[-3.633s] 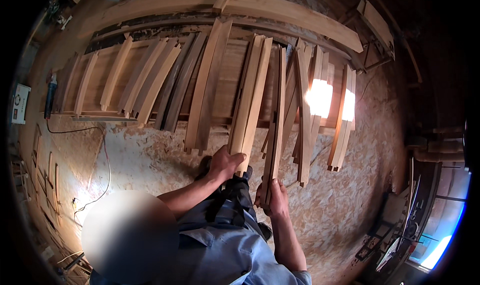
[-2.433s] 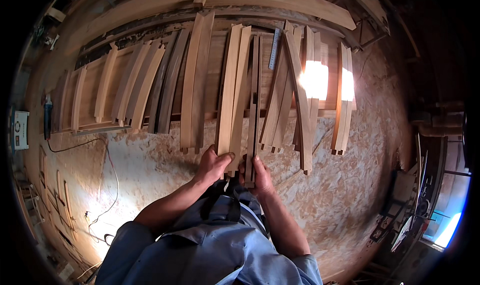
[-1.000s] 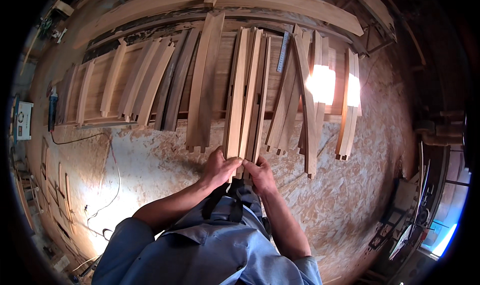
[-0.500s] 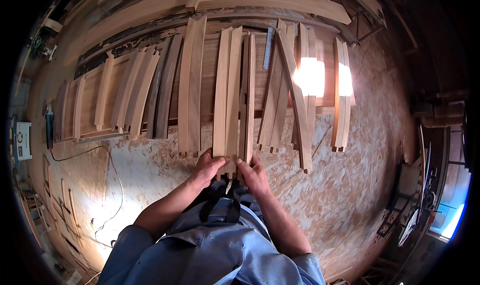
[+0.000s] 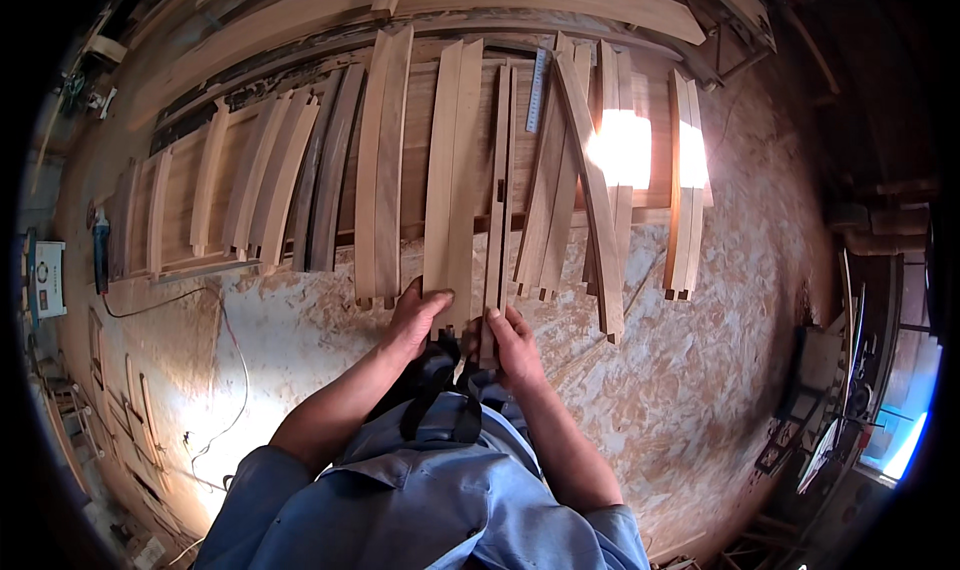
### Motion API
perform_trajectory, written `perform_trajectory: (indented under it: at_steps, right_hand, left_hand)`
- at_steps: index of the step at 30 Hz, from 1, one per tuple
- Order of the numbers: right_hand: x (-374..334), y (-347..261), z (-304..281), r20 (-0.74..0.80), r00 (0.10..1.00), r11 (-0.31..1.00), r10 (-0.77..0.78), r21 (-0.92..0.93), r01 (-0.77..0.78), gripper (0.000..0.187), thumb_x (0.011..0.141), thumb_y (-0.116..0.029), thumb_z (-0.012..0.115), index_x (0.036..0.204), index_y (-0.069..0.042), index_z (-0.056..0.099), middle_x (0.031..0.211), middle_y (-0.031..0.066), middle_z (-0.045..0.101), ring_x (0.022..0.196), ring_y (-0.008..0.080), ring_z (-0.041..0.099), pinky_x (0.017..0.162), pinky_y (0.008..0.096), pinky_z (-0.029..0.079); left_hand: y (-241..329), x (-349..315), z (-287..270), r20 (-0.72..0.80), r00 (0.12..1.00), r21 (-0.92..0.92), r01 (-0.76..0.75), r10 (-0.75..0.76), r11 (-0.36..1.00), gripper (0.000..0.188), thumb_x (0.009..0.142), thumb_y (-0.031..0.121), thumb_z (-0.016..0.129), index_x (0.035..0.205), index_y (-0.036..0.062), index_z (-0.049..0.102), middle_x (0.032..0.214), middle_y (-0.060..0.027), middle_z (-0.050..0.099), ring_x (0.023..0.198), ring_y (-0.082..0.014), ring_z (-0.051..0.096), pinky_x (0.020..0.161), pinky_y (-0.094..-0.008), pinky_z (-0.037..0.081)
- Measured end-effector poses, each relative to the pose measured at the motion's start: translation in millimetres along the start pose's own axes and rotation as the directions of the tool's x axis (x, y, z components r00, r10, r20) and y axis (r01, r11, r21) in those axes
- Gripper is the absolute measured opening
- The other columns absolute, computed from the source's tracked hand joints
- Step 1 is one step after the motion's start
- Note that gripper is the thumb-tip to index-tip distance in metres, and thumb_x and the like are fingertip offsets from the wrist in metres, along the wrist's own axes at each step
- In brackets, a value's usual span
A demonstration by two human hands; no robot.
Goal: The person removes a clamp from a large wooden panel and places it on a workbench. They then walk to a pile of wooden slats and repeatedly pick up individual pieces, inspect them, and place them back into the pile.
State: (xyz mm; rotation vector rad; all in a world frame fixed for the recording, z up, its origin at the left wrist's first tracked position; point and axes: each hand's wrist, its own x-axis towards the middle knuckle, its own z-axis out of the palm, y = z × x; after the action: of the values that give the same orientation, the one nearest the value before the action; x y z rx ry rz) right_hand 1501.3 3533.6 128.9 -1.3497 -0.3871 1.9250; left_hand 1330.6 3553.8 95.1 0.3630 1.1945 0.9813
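Observation:
My left hand (image 5: 418, 318) is closed on the near end of a pair of pale wooden strips (image 5: 452, 180), which lie side by side with notched ends. My right hand (image 5: 515, 345) grips a narrow wooden strip (image 5: 500, 240), its thumb on the upper face. That strip has a dark slot cut in it partway along and a dark line running down its length. A gap separates it from the pale pair. Both near ends are close to my waist, and the far ends reach over the bench boards.
Several more notched wooden strips (image 5: 382, 170) lie in a row to the left. Others are to the right, one crossing at a slant (image 5: 590, 190). A blue ruler (image 5: 536, 90) lies at the back. At far left are a power tool (image 5: 101, 245) and its cord (image 5: 243, 370).
The narrow strip in my right hand has been turned, so its slotted face now shows. It has shifted slightly right, away from the pale pair. My left hand has barely moved.

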Motion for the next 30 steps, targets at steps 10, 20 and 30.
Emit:
perform_trajectory:
  at_steps: [10, 20, 30]
  right_hand:
    - [-7.4, -6.7, 3.6, 0.018, 0.994, 0.983, -0.109, -0.149, 0.111, 0.026, 0.098, -0.03, 0.05, 0.1, -0.005, 0.054, 0.075, 0.0013, 0.057, 0.061, 0.0105, 0.054, 0.053, 0.0248, 0.046]
    - [-27.9, -25.6, 16.9, 0.069, 0.959, 0.826, -0.276, -0.493, 0.273, 0.035, 0.098, -0.026, 0.051, 0.116, 0.004, 0.051, 0.089, 0.0094, 0.062, 0.08, 0.0116, 0.056, 0.067, 0.0286, 0.048]
    - [-53.3, -116.6, -58.7, 0.143, 0.556, -0.059, -0.819, -0.984, 0.166, 0.057, 0.075, -0.017, 0.076, 0.123, 0.002, 0.049, 0.111, 0.0207, 0.055, 0.103, 0.0351, 0.055, 0.089, 0.0403, 0.046]
  left_hand:
    - [9.0, -50.0, -11.2, -0.033, 0.967, 0.178, 0.253, -0.251, 0.951, 0.025, 0.093, 0.02, 0.056, 0.113, 0.0048, 0.053, 0.094, -0.0034, 0.059, 0.078, -0.0129, 0.06, 0.059, -0.0247, 0.05]
    - [42.0, -87.2, 30.6, 0.221, 0.968, 0.332, 0.039, -0.118, 0.943, 0.034, 0.097, 0.023, 0.053, 0.124, 0.0038, 0.049, 0.108, -0.0034, 0.059, 0.093, -0.0093, 0.057, 0.076, -0.0251, 0.049]
    - [4.1, -50.2, 48.1, 0.126, 0.989, 0.144, 0.061, -0.079, 0.988, 0.026, 0.094, 0.016, 0.055, 0.116, 0.0051, 0.05, 0.093, -0.0106, 0.064, 0.073, -0.0206, 0.064, 0.062, -0.0339, 0.053]
